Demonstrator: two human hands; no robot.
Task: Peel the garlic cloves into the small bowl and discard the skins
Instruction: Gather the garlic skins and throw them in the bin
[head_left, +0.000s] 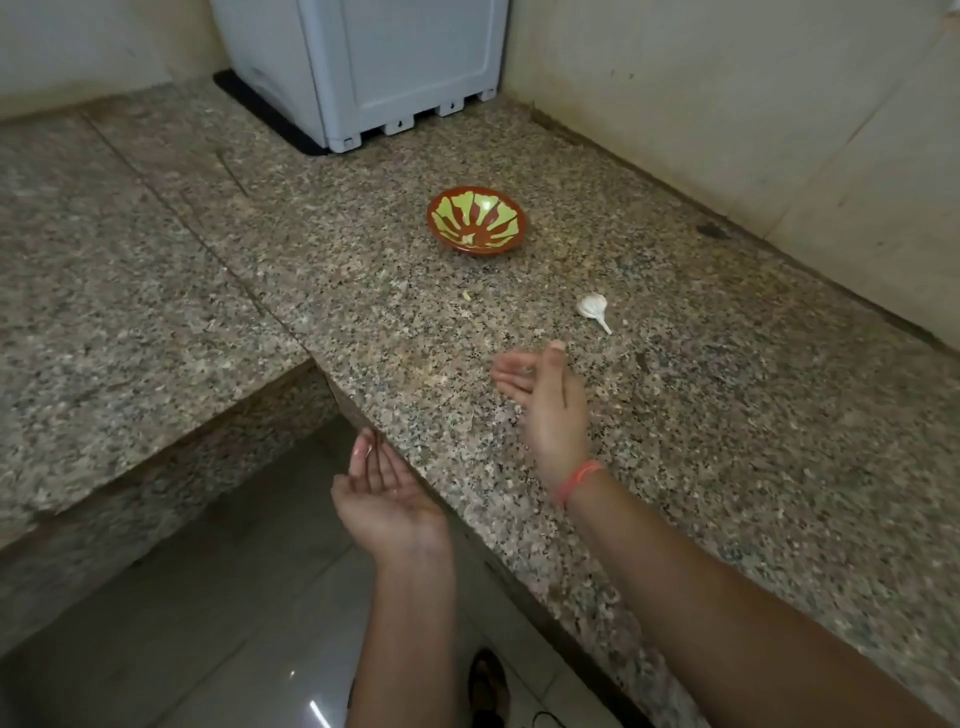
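A small red bowl (476, 221) with a yellow-green pattern sits on the granite counter (727, 441), and nothing shows inside it. A white garlic bulb (594, 307) lies on its side to the bowl's right front. My right hand (540, 400) hovers over the counter near the garlic, fingers straight, holding nothing. My left hand (387, 499) is cupped palm up just off the counter's front edge, below the right hand. Thin bits of skin seem to cling at its fingertips. A small pale scrap (467, 295) lies between bowl and hands.
A white appliance (363, 67) stands at the back on a dark mat. A lower granite ledge (104, 270) runs along the left. Tiled walls close the right side and back. Below is a tiled floor (208, 597) with a sandalled foot (488, 686).
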